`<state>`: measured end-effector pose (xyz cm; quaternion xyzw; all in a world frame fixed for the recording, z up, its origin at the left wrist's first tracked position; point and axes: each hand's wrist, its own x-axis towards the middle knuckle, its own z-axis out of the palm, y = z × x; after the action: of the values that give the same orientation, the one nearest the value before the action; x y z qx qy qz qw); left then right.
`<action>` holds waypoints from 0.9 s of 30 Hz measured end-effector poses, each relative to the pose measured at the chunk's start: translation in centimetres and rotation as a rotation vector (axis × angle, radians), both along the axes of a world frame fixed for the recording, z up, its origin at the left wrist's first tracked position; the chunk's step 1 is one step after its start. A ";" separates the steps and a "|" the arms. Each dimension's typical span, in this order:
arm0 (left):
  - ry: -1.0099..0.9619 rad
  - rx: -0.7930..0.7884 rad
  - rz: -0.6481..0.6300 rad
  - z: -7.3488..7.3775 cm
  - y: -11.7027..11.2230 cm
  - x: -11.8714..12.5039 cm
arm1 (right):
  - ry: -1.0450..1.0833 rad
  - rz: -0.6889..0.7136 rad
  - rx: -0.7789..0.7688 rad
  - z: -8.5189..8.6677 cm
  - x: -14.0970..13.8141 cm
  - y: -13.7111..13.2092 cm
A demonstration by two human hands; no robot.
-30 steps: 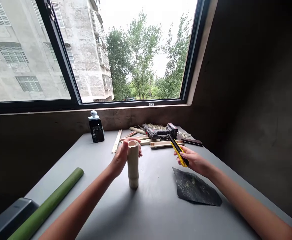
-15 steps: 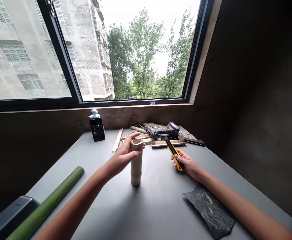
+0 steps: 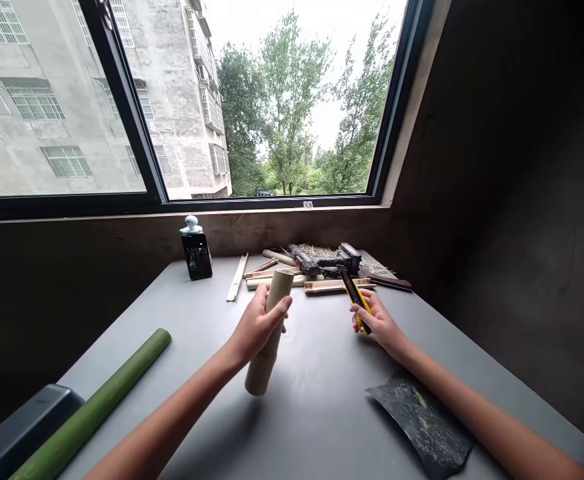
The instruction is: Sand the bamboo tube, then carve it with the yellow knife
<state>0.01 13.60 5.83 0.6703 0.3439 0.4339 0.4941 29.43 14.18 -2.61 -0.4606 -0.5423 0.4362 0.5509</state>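
Note:
My left hand (image 3: 258, 325) is wrapped round a pale bamboo tube (image 3: 267, 353) and holds it tilted above the grey table (image 3: 312, 420), top end leaning away to the right. My right hand (image 3: 379, 323) grips a yellow and black utility knife (image 3: 356, 301), held a little to the right of the tube with its tip pointing away from me. The two hands are apart, with a gap of bare table between them.
A green bamboo pole (image 3: 97, 407) lies at the left beside a dark case (image 3: 17, 433). A dark sanding sheet (image 3: 422, 420) lies under my right forearm. At the back are bamboo strips (image 3: 272, 275), a cordless drill (image 3: 327, 260) and a black bottle (image 3: 197, 253).
The bamboo tube stood upright on the table; my left hand has closed round it, lifted it and tilted it. My right hand with the knife has drifted slightly toward the tube.

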 end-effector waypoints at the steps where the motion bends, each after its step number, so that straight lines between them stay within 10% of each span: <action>1: 0.002 -0.003 0.000 0.3 -0.4 0.1 | -0.018 -0.027 0.031 0.1 0.0 0.0; 13: 0.184 0.096 0.085 1.7 -2.1 0.7 | -0.331 -0.181 0.179 0.5 -5.6 -2.7; 19: 0.505 0.186 0.082 1.3 -1.1 -0.1 | -0.388 -0.294 0.192 0.5 -6.5 0.6; 27: 0.912 0.388 -0.459 -0.5 -4.7 3.2 | -0.503 -0.433 0.208 0.9 -7.2 8.8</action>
<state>3.21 8.94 5.28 0.9272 0.2817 0.0357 0.2441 22.20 23.00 -1.69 -0.5996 -0.5921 0.1246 0.5238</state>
